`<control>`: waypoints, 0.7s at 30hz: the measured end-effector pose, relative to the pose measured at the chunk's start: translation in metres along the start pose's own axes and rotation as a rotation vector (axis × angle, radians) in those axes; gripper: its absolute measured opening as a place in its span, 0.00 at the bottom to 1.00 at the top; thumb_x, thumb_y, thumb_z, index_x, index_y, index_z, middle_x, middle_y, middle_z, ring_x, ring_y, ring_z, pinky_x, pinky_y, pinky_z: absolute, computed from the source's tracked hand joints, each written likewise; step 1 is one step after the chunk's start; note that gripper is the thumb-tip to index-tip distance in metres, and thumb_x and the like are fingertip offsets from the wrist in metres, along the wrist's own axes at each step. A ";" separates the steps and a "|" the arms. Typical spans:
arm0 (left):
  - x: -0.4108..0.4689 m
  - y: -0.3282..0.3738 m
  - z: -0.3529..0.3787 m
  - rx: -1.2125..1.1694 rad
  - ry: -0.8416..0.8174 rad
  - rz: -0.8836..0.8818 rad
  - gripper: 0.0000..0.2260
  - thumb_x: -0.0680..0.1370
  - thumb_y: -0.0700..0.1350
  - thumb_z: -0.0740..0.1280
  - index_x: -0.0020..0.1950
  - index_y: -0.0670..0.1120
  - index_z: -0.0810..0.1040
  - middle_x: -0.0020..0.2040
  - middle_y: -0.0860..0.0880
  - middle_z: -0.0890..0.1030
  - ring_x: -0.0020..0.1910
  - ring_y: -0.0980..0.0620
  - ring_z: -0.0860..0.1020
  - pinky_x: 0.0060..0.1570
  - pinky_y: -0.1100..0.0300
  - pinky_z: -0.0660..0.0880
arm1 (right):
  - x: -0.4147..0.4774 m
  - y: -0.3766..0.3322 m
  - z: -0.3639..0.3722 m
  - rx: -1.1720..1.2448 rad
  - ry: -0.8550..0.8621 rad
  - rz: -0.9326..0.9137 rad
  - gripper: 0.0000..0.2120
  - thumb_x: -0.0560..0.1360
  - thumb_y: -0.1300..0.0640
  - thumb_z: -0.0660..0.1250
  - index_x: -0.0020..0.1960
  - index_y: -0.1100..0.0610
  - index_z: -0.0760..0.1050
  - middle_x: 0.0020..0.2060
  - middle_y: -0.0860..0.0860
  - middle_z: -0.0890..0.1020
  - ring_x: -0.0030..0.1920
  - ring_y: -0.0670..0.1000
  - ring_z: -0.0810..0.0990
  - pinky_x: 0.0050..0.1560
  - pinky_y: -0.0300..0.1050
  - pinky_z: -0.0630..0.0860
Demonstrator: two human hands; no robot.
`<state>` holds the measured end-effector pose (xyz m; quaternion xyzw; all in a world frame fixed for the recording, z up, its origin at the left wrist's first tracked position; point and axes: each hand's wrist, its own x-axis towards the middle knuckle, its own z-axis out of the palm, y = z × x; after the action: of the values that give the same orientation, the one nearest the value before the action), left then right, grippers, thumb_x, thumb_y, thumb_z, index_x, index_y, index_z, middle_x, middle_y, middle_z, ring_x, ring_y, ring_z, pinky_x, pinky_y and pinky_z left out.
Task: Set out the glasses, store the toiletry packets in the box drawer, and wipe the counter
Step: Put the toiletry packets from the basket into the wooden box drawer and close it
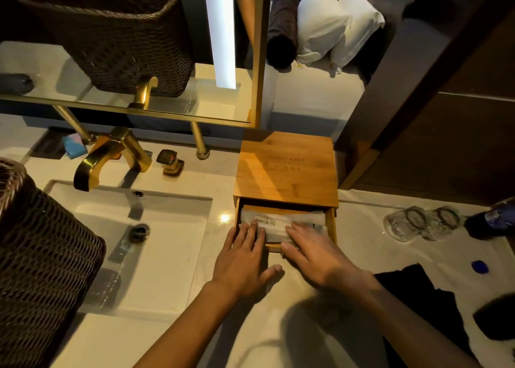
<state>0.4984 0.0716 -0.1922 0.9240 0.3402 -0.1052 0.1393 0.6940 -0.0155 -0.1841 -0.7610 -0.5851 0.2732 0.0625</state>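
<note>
A bamboo box (287,167) stands on the white counter (250,326), and its drawer (331,222) is pulled out toward me. White toiletry packets (278,221) lie inside the drawer. My left hand (242,259) rests flat on the packets' left part, fingers spread. My right hand (315,252) lies flat over their right part and the drawer's front edge. Two clear glasses (409,224) lie on their sides on the counter to the right of the box. A black cloth (418,298) lies at the right, near my right forearm.
A white sink (156,245) with a gold faucet (108,156) is left of the box. A dark wicker basket (39,261) stands at the far left. A plastic bottle (493,220) and a blue cap (480,267) lie at the far right. A mirror (125,47) rises behind.
</note>
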 end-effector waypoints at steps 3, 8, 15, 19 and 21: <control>0.017 -0.002 -0.005 0.004 -0.046 -0.015 0.52 0.67 0.77 0.27 0.83 0.47 0.44 0.83 0.44 0.46 0.82 0.44 0.43 0.77 0.47 0.34 | 0.006 0.001 0.006 -0.059 -0.111 0.043 0.41 0.74 0.23 0.40 0.81 0.43 0.42 0.81 0.42 0.44 0.79 0.43 0.40 0.76 0.47 0.40; 0.040 -0.001 -0.017 0.025 -0.102 -0.062 0.56 0.63 0.79 0.28 0.82 0.45 0.46 0.83 0.42 0.48 0.82 0.44 0.44 0.77 0.45 0.33 | 0.026 0.005 0.000 -0.012 -0.132 0.052 0.45 0.70 0.20 0.38 0.80 0.42 0.36 0.80 0.41 0.39 0.77 0.41 0.34 0.76 0.47 0.35; 0.044 0.006 -0.014 0.072 -0.074 -0.073 0.57 0.66 0.80 0.32 0.82 0.42 0.48 0.83 0.41 0.52 0.82 0.43 0.47 0.79 0.43 0.34 | 0.045 0.014 -0.007 0.056 -0.114 0.031 0.45 0.70 0.20 0.38 0.81 0.41 0.40 0.81 0.42 0.42 0.80 0.45 0.37 0.78 0.51 0.36; 0.042 0.008 -0.020 0.086 -0.055 -0.044 0.51 0.71 0.77 0.39 0.82 0.43 0.46 0.83 0.41 0.50 0.82 0.41 0.46 0.80 0.42 0.40 | 0.039 0.008 -0.017 0.004 -0.033 -0.011 0.43 0.73 0.22 0.40 0.81 0.44 0.47 0.81 0.46 0.52 0.81 0.51 0.49 0.80 0.58 0.51; 0.032 0.010 -0.017 0.069 -0.028 -0.014 0.45 0.76 0.74 0.44 0.82 0.44 0.45 0.83 0.41 0.48 0.82 0.40 0.46 0.80 0.43 0.43 | 0.026 0.003 -0.016 -0.001 0.015 -0.010 0.43 0.73 0.22 0.39 0.81 0.44 0.50 0.81 0.45 0.54 0.81 0.49 0.51 0.80 0.56 0.53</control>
<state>0.5304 0.0888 -0.1837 0.9244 0.3408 -0.1305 0.1114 0.7085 0.0115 -0.1808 -0.7600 -0.5886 0.2670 0.0679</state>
